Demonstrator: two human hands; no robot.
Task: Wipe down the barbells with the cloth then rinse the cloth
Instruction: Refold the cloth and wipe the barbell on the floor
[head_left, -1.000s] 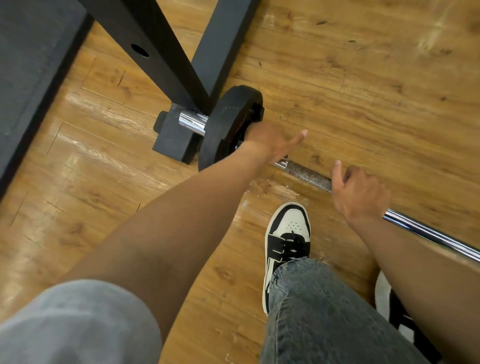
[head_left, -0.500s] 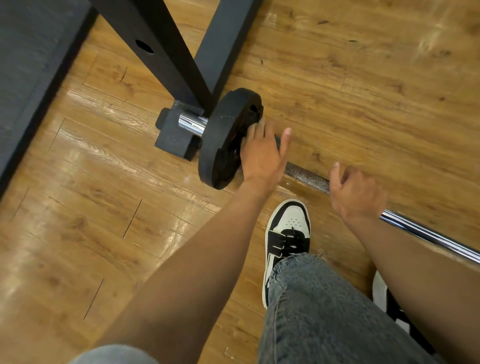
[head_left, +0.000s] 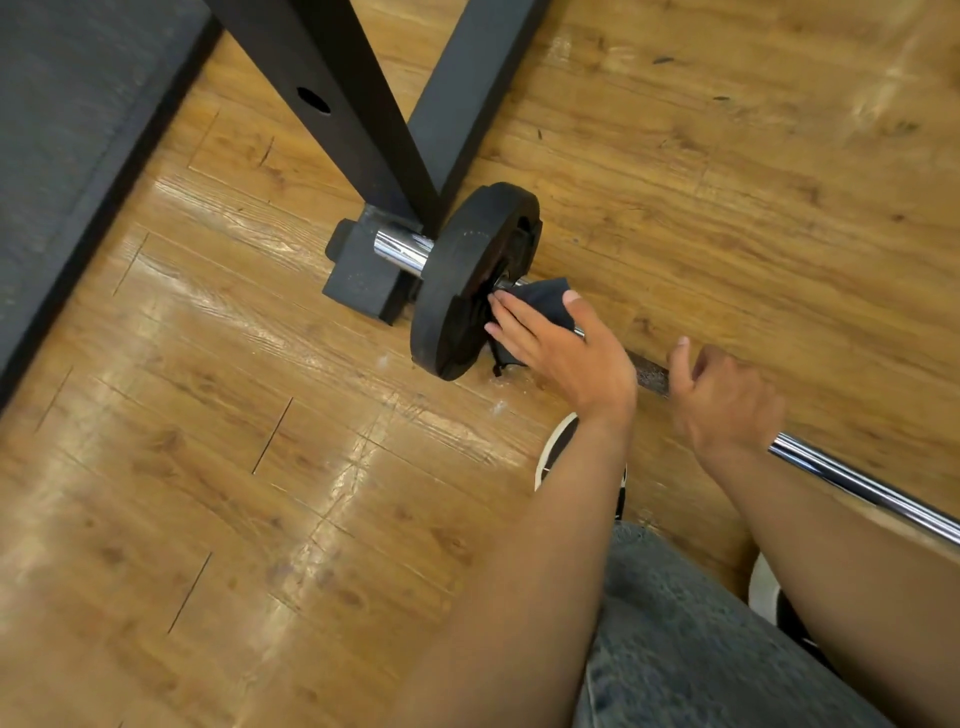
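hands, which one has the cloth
The left hand, pressing the dark cloth by the weight plate; the right hand only grips the bar.

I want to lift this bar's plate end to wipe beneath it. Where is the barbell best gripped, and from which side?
Probably the rough knurled band of the barbell, between the left hand and right hand, coming from above. The bar lies low over the floor, and the smooth chrome looks more slippery. The weight plate blocks the end.

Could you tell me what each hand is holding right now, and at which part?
The left hand presses a dark cloth against the bar beside the weight plate. The right hand grips the barbell around its shaft.
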